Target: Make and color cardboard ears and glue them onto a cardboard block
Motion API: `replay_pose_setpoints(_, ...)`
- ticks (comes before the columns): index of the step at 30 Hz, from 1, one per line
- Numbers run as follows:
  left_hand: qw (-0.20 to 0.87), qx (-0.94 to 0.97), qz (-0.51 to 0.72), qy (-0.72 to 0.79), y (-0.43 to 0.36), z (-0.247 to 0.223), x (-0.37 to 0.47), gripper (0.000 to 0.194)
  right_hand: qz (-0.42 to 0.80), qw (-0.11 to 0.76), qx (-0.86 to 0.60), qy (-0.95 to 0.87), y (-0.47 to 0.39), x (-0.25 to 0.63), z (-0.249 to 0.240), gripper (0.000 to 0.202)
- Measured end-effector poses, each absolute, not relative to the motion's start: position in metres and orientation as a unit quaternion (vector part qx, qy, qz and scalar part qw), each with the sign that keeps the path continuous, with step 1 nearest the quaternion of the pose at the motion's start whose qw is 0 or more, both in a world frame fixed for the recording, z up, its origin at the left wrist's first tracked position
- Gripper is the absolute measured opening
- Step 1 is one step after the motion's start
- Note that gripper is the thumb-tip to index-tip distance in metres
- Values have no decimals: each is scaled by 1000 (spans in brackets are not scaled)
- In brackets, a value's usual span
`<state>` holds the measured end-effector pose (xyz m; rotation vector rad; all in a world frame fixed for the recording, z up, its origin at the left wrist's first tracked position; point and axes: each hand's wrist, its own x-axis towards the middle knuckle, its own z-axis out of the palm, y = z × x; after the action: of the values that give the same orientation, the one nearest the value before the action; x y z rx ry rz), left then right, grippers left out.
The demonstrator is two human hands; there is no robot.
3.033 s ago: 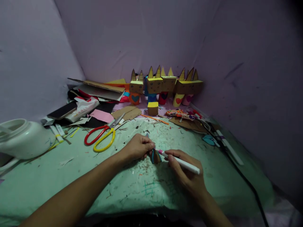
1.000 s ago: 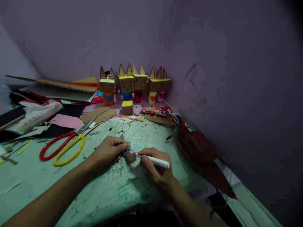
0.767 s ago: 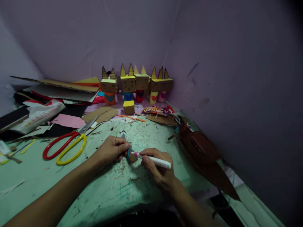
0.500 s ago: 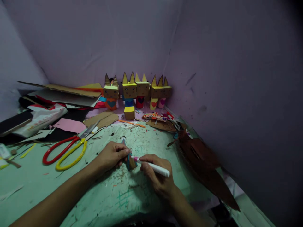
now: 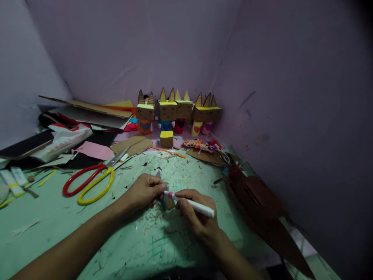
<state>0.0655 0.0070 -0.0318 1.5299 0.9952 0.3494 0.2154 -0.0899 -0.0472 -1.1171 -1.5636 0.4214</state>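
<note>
My left hand [image 5: 147, 190] pinches a small cardboard piece [image 5: 169, 203] with blue edges, holding it low over the green table. Fingers cover part of the piece, and a narrow bluish tip shows above them. In my right hand [image 5: 198, 212] is a white marker [image 5: 198, 207] with a pink band, gripped like a pen. Its tip meets the piece close to my left thumb; whether it touches I cannot tell. Beyond my hands a small cardboard box with a yellow top [image 5: 167, 139] stands before several cardboard figures [image 5: 168, 112] with pointed ears and paper hearts.
Scissors [image 5: 93, 182] with red and yellow handles lie left of my hands. Cardboard sheets [image 5: 96, 108], a pink paper piece [image 5: 94, 150] and a plastic bag [image 5: 62, 142] are piled at the back left. A dark brown leaf-shaped object [image 5: 262, 202] lies along the right edge.
The view has turned a little to the left, so everything sits further right. The marker's tip has moved slightly up the cardboard piece, nearer my left thumb. Both grips stay the same.
</note>
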Motion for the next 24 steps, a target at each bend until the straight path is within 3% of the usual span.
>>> replay_pose_setpoints(9, 606, 648, 160, 432, 5, -30, 66, 24, 139, 551, -492, -659, -91, 218, -54, 21)
replay_pose_setpoints(12, 611, 642, 157, 437, 5, -30, 66, 24, 10, 470, -556, -685, -75, 227, -40, 23)
replay_pose_setpoints(15, 610, 640, 154, 441, 5, -30, 66, 23, -143, 330, -627, -691, -52, 244, -18, 31)
replay_pose_setpoints(18, 611, 641, 149, 440, 5, -28, 67, 26, -178, 231, -716, -634, -36, 266, 3, 39)
replay_pose_setpoints(24, 620, 641, 157, 424, 6, -30, 66, 25, -240, 278, -774, -516, -45, 300, 19, 47)
